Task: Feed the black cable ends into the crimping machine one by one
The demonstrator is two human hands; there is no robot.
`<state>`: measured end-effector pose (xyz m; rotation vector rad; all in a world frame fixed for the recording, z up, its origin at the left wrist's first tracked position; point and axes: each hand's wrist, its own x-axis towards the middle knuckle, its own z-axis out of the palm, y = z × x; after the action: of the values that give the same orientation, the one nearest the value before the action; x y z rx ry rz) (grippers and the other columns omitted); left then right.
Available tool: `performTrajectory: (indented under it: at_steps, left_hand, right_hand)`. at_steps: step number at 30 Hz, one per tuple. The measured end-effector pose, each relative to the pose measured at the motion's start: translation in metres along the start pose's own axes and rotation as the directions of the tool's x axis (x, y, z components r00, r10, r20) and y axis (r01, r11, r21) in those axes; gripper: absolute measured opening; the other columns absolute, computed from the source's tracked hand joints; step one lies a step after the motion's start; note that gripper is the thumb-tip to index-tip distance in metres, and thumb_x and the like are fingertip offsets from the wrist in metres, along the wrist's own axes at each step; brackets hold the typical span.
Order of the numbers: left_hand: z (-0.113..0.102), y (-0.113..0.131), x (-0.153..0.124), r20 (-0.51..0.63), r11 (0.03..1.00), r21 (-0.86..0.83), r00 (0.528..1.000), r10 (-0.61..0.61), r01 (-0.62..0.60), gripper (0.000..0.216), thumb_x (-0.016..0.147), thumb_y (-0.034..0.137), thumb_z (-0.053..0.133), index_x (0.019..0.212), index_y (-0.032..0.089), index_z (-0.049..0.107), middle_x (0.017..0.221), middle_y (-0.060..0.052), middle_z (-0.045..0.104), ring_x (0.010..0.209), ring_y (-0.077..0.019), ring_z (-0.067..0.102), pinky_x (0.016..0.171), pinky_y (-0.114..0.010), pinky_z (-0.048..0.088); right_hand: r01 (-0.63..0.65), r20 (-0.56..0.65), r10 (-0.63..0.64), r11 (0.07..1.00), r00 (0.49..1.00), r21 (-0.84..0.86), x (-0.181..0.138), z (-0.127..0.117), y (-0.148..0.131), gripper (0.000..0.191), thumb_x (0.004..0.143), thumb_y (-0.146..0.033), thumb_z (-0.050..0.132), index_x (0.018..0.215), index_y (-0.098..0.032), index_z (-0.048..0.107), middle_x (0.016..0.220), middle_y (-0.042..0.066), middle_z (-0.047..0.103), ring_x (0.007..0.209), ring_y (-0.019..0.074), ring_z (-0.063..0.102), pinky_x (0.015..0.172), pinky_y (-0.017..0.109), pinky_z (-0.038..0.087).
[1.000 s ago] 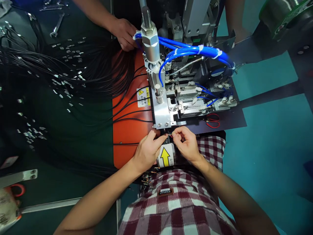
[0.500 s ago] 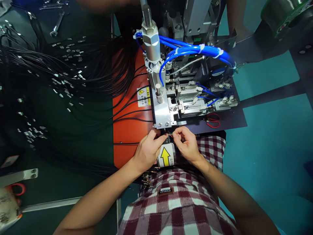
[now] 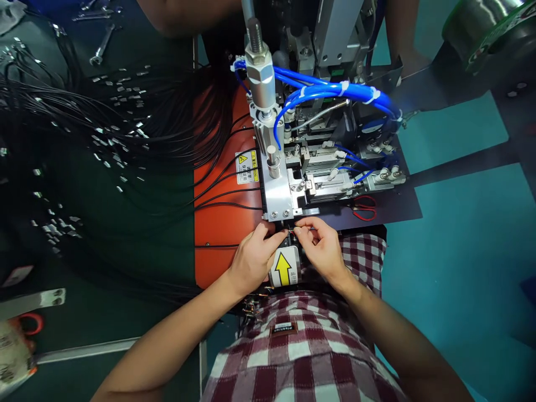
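My left hand [image 3: 253,254] is closed at the near end of the machine, thumb and fingers round the end of a black cable [image 3: 221,245] that runs in from the left. Fine wire ends [image 3: 292,231], one of them reddish, show between the two hands. My right hand [image 3: 320,245] pinches these thin wires with thumb and forefinger, its other fingers curled. Just above both hands is the machine's metal block [image 3: 278,195]. A label with a yellow arrow [image 3: 284,268] lies below them. The exact wire tips are too small to make out.
An orange cover [image 3: 221,223] carries several black cables. A bundle of cables with shiny ends [image 3: 129,128] spreads over the dark green table. Red-handled scissors [image 3: 365,208] lie right of the hands. Blue air tubes [image 3: 335,89] arch above. Another person's arm [image 3: 184,17] is at the top.
My right hand has shifted very slightly, still pinching near the left fingertips. My left hand stays in place. The other person's arm at the top has come further into view.
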<state>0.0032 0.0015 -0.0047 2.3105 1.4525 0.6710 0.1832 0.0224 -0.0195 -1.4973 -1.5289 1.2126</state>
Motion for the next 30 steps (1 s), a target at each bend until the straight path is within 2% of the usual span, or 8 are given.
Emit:
performTrajectory:
  at_steps: [5, 7, 10, 17, 23, 28, 30]
  left_hand:
    - [0.0, 0.0, 0.0, -0.004, 1.0, -0.002, 1.0, 0.01, -0.01, 0.029, 0.09, 0.016, 0.045, 0.112, 0.014, 0.064, 0.092, -0.009, 0.053, 0.081, -0.0174, 0.057, 0.068, -0.028, 0.053]
    - [0.0, 0.0, 0.0, 0.0, 1.0, -0.003, 1.0, 0.01, -0.01, 0.03, 0.09, 0.016, 0.044, 0.112, 0.015, 0.064, 0.093, -0.01, 0.054, 0.082, -0.0177, 0.058, 0.069, -0.029, 0.054]
    - [0.001, -0.001, 0.0, 0.009, 1.0, -0.006, 1.0, 0.0, 0.0, 0.03, 0.09, 0.015, 0.044, 0.113, 0.016, 0.064, 0.094, -0.01, 0.054, 0.083, -0.018, 0.058, 0.07, -0.029, 0.054]
    - [0.001, -0.002, -0.001, 0.001, 1.0, 0.012, 1.0, 0.011, -0.011, 0.029, 0.09, 0.015, 0.044, 0.111, 0.015, 0.065, 0.093, -0.009, 0.053, 0.082, -0.0174, 0.058, 0.068, -0.028, 0.054]
    - [0.001, -0.001, -0.001, -0.003, 1.0, 0.012, 1.0, 0.018, -0.018, 0.029, 0.09, 0.015, 0.045, 0.111, 0.014, 0.065, 0.093, -0.01, 0.054, 0.081, -0.018, 0.058, 0.068, -0.029, 0.055]
    - [0.001, 0.0, 0.0, 0.003, 1.0, 0.0, 1.0, 0.013, -0.013, 0.029, 0.089, 0.012, 0.045, 0.111, 0.013, 0.064, 0.094, -0.01, 0.055, 0.083, -0.0185, 0.059, 0.069, -0.03, 0.055]
    - [0.001, 0.0, 0.0, 0.005, 1.0, -0.014, 1.0, 0.007, -0.007, 0.029, 0.089, 0.012, 0.045, 0.111, 0.014, 0.064, 0.094, -0.01, 0.056, 0.083, -0.018, 0.06, 0.069, -0.029, 0.055]
  right_hand:
    - [0.126, 0.002, -0.126, 0.989, 0.992, -0.084, 0.0, 0.004, -0.003, 0.012, 0.089, -0.025, 0.051, 0.083, -0.018, 0.058, 0.077, 0.003, 0.056, 0.063, 0.0138, 0.051, 0.059, 0.026, 0.042]
    - [0.138, 0.005, -0.138, 0.985, 0.99, -0.108, 0.0, 0.004, -0.001, 0.011, 0.09, -0.025, 0.05, 0.083, -0.019, 0.057, 0.078, 0.003, 0.056, 0.066, 0.0147, 0.052, 0.061, 0.026, 0.043]
    - [0.064, 0.008, -0.063, 0.995, 0.998, -0.075, 0.0, 0.006, 0.002, 0.012, 0.089, -0.026, 0.05, 0.082, -0.019, 0.056, 0.076, 0.003, 0.057, 0.063, 0.0143, 0.051, 0.059, 0.026, 0.042]
    - [-0.202, 0.113, 0.182, 0.96, 0.977, 0.195, 0.003, 0.009, 0.003, 0.019, 0.085, -0.035, 0.053, 0.076, -0.019, 0.054, 0.062, -0.003, 0.051, 0.048, 0.0106, 0.043, 0.045, 0.023, 0.036]
    - [-0.168, 0.1, 0.149, 0.961, 0.984, 0.221, 0.002, 0.009, 0.007, 0.018, 0.084, -0.037, 0.055, 0.08, -0.02, 0.055, 0.065, -0.003, 0.051, 0.049, 0.01, 0.043, 0.043, 0.022, 0.035]
    - [-0.291, 0.209, 0.224, 0.876, 0.952, 0.385, 0.006, 0.007, 0.006, 0.026, 0.08, -0.043, 0.059, 0.077, -0.018, 0.054, 0.053, -0.007, 0.044, 0.042, 0.0084, 0.04, 0.042, 0.023, 0.032]
    - [-0.311, 0.204, 0.245, 0.854, 0.948, 0.417, 0.007, 0.005, 0.005, 0.028, 0.079, -0.045, 0.061, 0.077, -0.018, 0.055, 0.055, -0.006, 0.046, 0.042, 0.0077, 0.04, 0.043, 0.023, 0.033]
